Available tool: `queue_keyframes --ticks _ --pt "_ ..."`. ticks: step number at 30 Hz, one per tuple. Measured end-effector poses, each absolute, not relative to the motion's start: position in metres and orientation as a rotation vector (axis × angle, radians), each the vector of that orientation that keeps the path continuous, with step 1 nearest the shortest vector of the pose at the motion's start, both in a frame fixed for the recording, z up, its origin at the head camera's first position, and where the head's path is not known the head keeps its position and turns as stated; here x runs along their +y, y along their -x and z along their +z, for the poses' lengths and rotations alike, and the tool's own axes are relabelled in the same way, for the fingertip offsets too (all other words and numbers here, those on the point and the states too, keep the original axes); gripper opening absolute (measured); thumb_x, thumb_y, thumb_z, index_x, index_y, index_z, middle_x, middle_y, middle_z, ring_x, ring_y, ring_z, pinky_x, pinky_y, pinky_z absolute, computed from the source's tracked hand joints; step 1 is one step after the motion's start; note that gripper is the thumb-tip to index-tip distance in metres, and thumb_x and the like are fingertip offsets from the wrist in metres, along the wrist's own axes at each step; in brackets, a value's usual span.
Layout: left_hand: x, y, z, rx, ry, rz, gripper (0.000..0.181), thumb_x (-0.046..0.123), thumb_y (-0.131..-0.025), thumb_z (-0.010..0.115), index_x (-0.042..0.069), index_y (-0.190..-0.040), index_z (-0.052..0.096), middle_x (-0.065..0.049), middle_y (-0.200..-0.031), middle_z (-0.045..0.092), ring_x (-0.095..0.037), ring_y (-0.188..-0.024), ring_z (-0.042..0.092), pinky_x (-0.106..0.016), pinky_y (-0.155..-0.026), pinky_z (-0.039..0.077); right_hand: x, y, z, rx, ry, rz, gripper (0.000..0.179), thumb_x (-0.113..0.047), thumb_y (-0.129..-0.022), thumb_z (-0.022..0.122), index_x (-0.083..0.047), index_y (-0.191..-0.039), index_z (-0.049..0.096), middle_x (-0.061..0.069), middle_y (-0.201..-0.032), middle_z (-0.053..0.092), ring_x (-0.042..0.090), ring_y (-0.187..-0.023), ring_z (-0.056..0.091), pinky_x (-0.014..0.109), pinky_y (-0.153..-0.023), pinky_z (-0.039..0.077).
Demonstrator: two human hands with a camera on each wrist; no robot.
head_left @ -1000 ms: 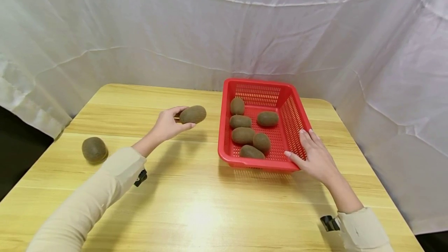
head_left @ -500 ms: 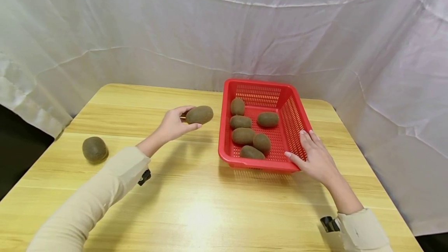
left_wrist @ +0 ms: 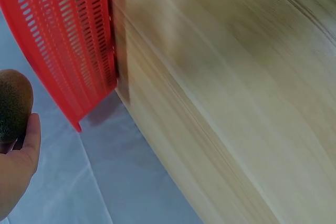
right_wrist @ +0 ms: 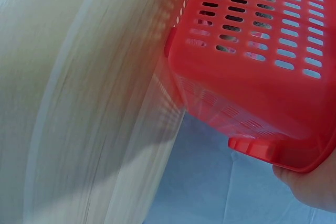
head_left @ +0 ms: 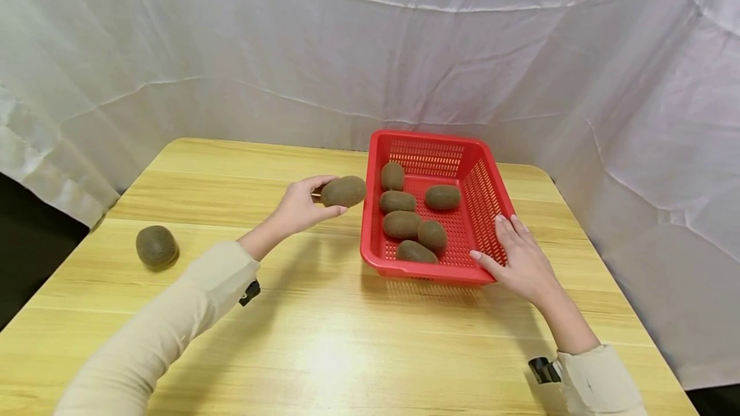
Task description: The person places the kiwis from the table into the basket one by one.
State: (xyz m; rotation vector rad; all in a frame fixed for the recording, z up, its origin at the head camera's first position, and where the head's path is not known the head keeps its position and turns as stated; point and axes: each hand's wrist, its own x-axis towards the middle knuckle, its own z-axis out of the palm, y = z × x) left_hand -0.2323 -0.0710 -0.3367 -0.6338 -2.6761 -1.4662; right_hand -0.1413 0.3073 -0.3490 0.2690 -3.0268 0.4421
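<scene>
In the head view, my left hand (head_left: 303, 207) holds a brown kiwifruit (head_left: 343, 191) between thumb and fingers, above the table. The fruit's tip is at the left rim of a red plastic basket (head_left: 366, 223); whether they touch I cannot tell. In the left wrist view, the kiwifruit (left_wrist: 14, 106) shows at the left edge, with the thumb against it. My right hand (head_left: 523, 268) rests on the basket's near right corner, its fingers fairly straight over the side rim and its thumb over the front rim. Several kiwifruits (head_left: 401, 225) lie inside the basket, mostly along its left side.
One more kiwifruit (head_left: 157, 247) lies on the left part of the wooden table (head_left: 324, 339), beyond my left forearm. A pale cloth (head_left: 370, 50) hangs behind the table and along its sides.
My left hand has moved steadily right with the kiwifruit, from over the table to the basket's left rim. My right hand, the basket and its fruit have stayed in place.
</scene>
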Motion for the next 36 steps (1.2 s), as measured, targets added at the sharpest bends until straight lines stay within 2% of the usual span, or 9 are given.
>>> queue_keyframes --ticks 15,29,36 --pt "-0.043 0.23 -0.336 -2.639 0.755 -1.496 0.054 0.016 -0.076 0.075 0.001 -0.124 0.056 -0.015 -0.12 0.062 -0.026 -0.101 0.063 -0.034 -0.086 0.054 0.308 0.141 -0.349 -3.029 -0.265 0.437 0.09 -0.055 -0.088 0.05 0.007 -0.144 0.018 0.028 -0.149 0.021 0.041 -0.141 0.01 0.053 -0.114 0.012" --pt "-0.014 0.229 -0.334 -2.684 0.876 -1.447 0.055 0.019 -0.077 0.075 0.003 -0.126 0.055 -0.012 -0.121 0.061 -0.023 -0.1 0.063 -0.033 -0.086 0.054 0.307 0.142 -0.348 -3.025 -0.27 0.44 0.089 -0.054 -0.088 0.05 0.008 -0.144 0.019 0.028 -0.149 0.023 0.042 -0.141 0.01 0.053 -0.114 0.013" --pt "0.002 0.224 -0.331 -2.718 0.977 -1.311 0.057 0.022 -0.077 0.075 0.005 -0.127 0.055 -0.01 -0.122 0.061 -0.02 -0.106 0.06 -0.033 -0.092 0.05 0.307 0.142 -0.349 -3.038 -0.266 0.437 0.09 -0.055 -0.088 0.049 0.008 -0.144 0.018 0.028 -0.149 0.021 0.041 -0.141 0.009 0.053 -0.115 0.012"
